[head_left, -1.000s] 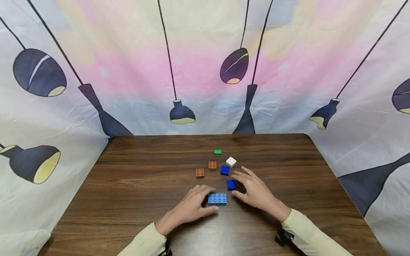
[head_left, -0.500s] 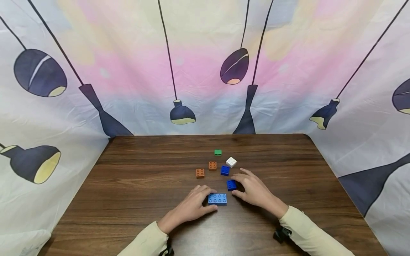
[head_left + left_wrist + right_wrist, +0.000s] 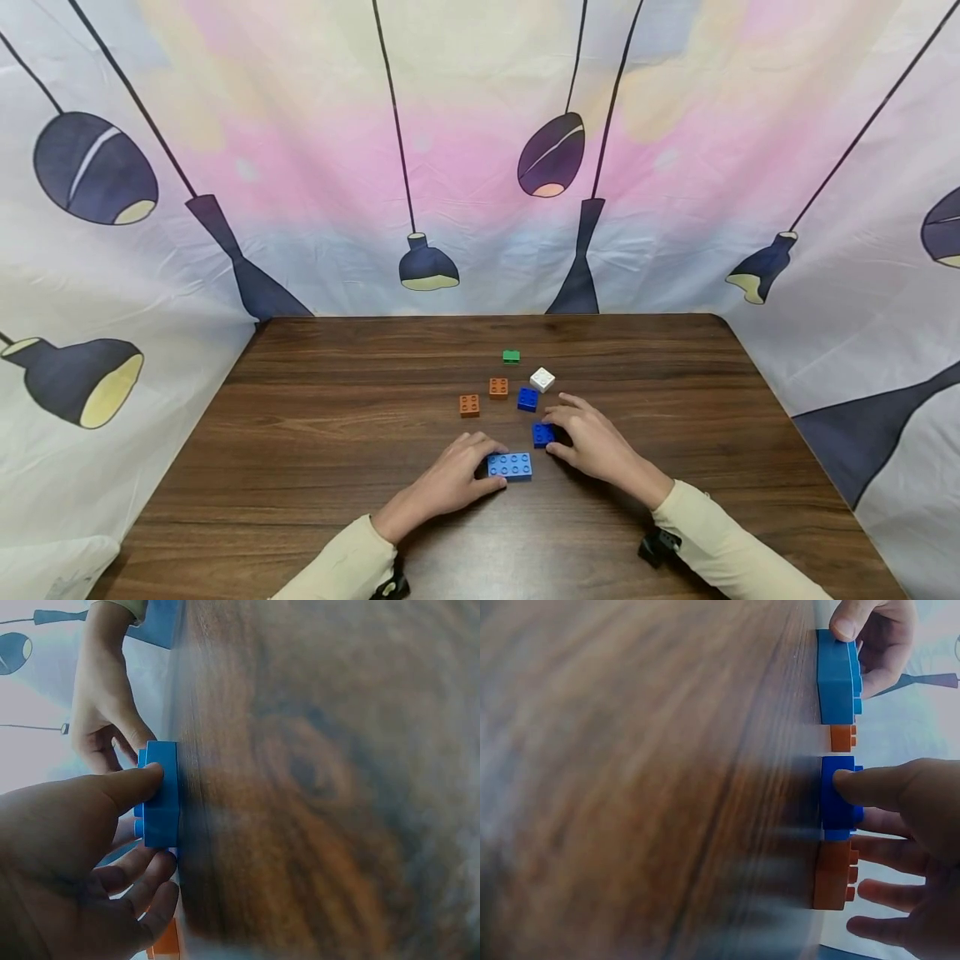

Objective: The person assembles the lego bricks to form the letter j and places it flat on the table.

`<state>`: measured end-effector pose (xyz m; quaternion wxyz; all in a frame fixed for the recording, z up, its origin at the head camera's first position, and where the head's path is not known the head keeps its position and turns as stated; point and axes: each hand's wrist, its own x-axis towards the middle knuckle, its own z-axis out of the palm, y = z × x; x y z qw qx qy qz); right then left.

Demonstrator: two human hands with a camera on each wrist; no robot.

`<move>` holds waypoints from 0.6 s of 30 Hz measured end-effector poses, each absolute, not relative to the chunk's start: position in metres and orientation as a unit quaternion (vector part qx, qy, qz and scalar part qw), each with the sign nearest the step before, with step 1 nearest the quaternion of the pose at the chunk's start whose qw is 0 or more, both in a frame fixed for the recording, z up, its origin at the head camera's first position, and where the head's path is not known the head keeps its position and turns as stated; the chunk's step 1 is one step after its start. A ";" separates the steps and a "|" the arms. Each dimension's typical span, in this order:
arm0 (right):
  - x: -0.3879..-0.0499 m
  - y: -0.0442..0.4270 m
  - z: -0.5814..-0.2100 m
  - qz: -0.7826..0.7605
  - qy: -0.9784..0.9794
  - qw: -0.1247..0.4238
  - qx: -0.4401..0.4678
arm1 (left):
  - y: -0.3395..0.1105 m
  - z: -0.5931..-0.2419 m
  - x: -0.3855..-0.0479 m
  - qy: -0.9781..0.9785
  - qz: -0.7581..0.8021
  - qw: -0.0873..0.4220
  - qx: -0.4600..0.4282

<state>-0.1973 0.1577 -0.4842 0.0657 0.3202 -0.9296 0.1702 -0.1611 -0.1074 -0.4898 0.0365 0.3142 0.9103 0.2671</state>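
Note:
A light blue eight-stud brick [image 3: 510,467] lies on the wooden table; the left hand [image 3: 452,479] holds its left end between thumb and fingers. In the left wrist view the thumb presses the near side of that brick [image 3: 166,799]. Just right of and behind it, the right hand [image 3: 600,446] pinches a dark blue four-stud brick [image 3: 543,435], its thumb on the near face. The right wrist view shows this thumb on the dark blue brick [image 3: 836,799], with the other fingers spread. A small gap separates the two held bricks.
Behind the hands stand a second dark blue brick [image 3: 527,399], a white brick [image 3: 542,380], two orange bricks [image 3: 468,406], [image 3: 498,388] and a small green brick [image 3: 511,357]. A patterned cloth [image 3: 480,167] hangs behind the table [image 3: 337,358].
The left thumb has closed in against the light blue brick. The right thumb and fingers have drawn together on the dark blue brick, which has shifted very slightly.

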 end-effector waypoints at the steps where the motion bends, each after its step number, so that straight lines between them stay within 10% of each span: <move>1: -0.197 0.158 -0.484 0.174 -0.930 0.066 0.318 | -0.107 -0.490 -0.161 0.910 0.268 0.038 0.314; 18: -0.189 0.157 -0.476 0.241 -0.925 0.077 0.283 | -0.111 -0.491 -0.166 0.907 0.283 0.051 0.308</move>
